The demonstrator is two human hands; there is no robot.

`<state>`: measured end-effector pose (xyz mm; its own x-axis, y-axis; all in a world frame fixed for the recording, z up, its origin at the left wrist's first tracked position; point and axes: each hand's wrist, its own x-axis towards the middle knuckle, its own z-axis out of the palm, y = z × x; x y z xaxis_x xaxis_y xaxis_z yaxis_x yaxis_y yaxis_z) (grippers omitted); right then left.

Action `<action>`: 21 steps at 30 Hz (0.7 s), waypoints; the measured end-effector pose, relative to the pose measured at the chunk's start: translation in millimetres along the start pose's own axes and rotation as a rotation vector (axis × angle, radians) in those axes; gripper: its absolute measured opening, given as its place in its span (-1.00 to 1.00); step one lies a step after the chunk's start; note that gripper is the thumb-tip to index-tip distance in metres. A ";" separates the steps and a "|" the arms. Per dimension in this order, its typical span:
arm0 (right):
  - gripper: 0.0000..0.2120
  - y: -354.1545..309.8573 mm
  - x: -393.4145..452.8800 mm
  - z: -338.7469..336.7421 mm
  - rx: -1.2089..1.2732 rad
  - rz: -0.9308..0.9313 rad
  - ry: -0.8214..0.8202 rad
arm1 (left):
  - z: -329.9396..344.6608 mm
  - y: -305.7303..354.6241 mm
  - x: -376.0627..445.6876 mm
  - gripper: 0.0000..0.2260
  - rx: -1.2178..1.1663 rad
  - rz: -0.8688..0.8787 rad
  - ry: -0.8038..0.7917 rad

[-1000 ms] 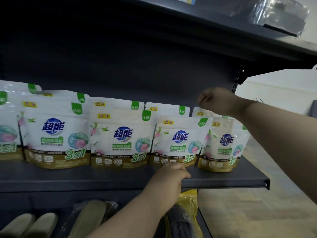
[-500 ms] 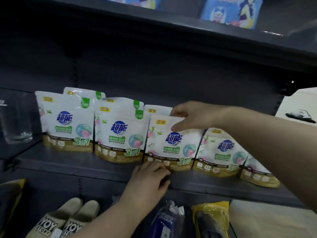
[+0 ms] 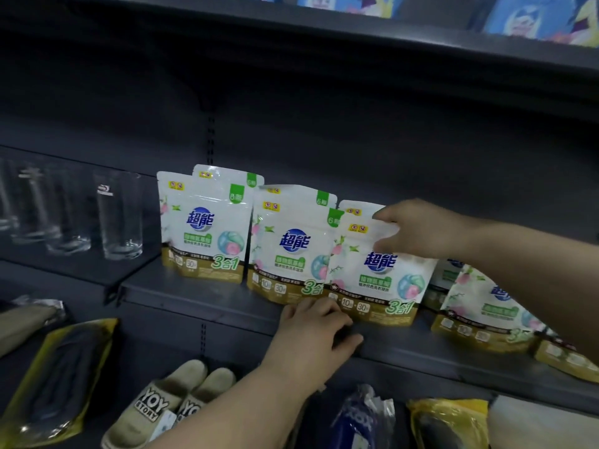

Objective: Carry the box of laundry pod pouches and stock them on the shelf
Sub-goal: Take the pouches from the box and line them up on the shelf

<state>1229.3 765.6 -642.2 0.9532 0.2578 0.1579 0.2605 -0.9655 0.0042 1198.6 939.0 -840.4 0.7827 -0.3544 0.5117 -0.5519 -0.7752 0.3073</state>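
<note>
White and gold laundry pod pouches stand in a row on the dark shelf (image 3: pixel 207 294). My right hand (image 3: pixel 418 230) pinches the top right corner of the third front pouch (image 3: pixel 372 273). My left hand (image 3: pixel 319 335) rests at that pouch's lower left corner, fingers on the shelf's front edge. Two front pouches (image 3: pixel 204 228) (image 3: pixel 288 251) stand to its left, each with another behind. More pouches (image 3: pixel 486 306) lean to the right, partly hidden by my right forearm. No box is in view.
Clear drinking glasses (image 3: pixel 120 215) stand on the neighbouring shelf at left. Below are beige slippers (image 3: pixel 168 403), yellow packaged items (image 3: pixel 58 380) (image 3: pixel 450 426) and a blue package (image 3: pixel 359 419). Blue packs (image 3: pixel 525 17) line the shelf above.
The view has swung left, bringing the glasses in. My right hand moved from the far-right pouches to the third pouch's top; my left hand slid along the shelf edge to its base.
</note>
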 end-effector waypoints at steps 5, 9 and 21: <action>-0.63 0.5 2.2 -3.0 -0.005 -0.019 -0.040 | -2.8 -8.5 -0.2 -0.51 -0.031 -0.007 0.002; -0.73 13.2 -0.8 -10.9 0.001 -0.003 -0.102 | 0.4 -7.4 -0.3 -0.54 -0.032 -0.023 0.023; -0.65 1.2 7.2 -25.5 0.218 0.008 0.028 | -0.8 -2.4 1.3 -0.53 0.034 -0.062 -0.034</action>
<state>1232.5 765.4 -615.9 0.9516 0.2458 0.1846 0.2825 -0.9360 -0.2099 1200.7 940.8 -839.9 0.8248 -0.3220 0.4648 -0.4922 -0.8136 0.3096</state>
